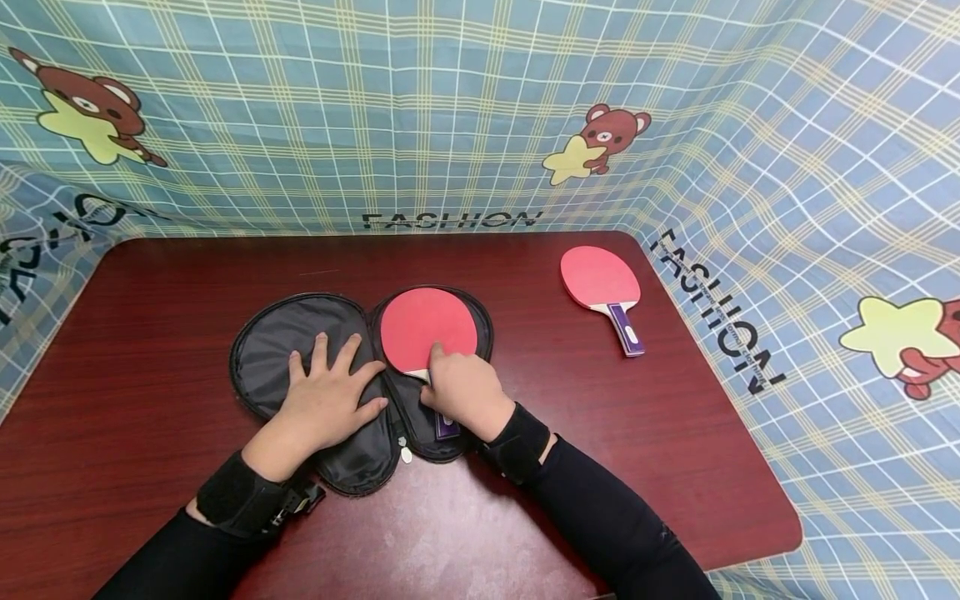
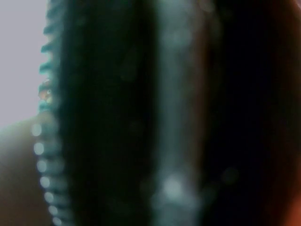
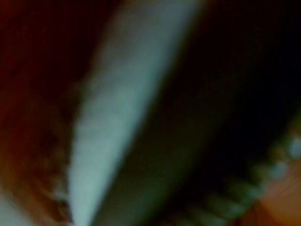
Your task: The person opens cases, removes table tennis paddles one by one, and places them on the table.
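A black zippered paddle case (image 1: 358, 473) lies unfolded like a book on the table, its zip pull hanging at the near end of the fold. My left hand (image 1: 322, 404) rests on the left half with its fingers spread. In the right half lies a red table tennis paddle (image 1: 427, 321). My right hand (image 1: 468, 392) grips it where blade meets handle, the index finger on the red rubber. The purple handle end shows below that hand; the rest of the handle is covered. Both wrist views are dark and blurred, with zipper teeth (image 2: 44, 165) in the left one.
A second red paddle (image 1: 600, 279) with a purple handle lies at the far right of the dark red table (image 1: 187, 267). Checked cloth (image 1: 450, 100) with bears and lettering hangs behind the table and along its sides.
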A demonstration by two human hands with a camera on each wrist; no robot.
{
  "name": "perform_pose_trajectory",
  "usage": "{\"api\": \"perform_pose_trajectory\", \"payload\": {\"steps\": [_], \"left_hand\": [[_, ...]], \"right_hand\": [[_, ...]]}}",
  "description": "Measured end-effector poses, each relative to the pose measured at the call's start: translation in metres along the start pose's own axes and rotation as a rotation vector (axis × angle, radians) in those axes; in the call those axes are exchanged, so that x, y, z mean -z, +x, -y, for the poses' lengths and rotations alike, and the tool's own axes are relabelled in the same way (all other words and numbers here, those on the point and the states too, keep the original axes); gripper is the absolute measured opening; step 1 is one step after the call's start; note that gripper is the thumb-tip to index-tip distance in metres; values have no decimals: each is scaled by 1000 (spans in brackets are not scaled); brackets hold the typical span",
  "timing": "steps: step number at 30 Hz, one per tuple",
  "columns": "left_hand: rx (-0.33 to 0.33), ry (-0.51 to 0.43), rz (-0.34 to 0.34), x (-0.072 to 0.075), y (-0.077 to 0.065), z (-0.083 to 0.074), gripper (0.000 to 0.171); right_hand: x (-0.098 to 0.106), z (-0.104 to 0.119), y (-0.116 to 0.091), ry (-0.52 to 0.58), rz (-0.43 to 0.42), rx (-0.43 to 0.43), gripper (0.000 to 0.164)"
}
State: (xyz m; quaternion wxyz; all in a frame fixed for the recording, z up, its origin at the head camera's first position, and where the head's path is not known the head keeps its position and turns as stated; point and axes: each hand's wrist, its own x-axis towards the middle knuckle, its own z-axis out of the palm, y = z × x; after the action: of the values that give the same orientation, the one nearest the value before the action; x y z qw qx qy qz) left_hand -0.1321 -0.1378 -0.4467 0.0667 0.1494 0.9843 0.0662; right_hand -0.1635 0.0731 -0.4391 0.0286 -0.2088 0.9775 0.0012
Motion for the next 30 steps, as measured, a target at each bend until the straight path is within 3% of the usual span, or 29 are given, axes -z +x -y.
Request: {"api": "perform_pose_trajectory", "payload": {"steps": [14,23,30], "left_hand": [[14,-6,11,0,2,0,57],[19,-7,20,0,3,-1,57],[25,-8,32,-1,4,-2,58]], "right_hand": [[-1,-16,1,32,-94,87,56],[3,-27,3,75,-99,97,23],[14,-34,3,130,-104,85,33]]}}
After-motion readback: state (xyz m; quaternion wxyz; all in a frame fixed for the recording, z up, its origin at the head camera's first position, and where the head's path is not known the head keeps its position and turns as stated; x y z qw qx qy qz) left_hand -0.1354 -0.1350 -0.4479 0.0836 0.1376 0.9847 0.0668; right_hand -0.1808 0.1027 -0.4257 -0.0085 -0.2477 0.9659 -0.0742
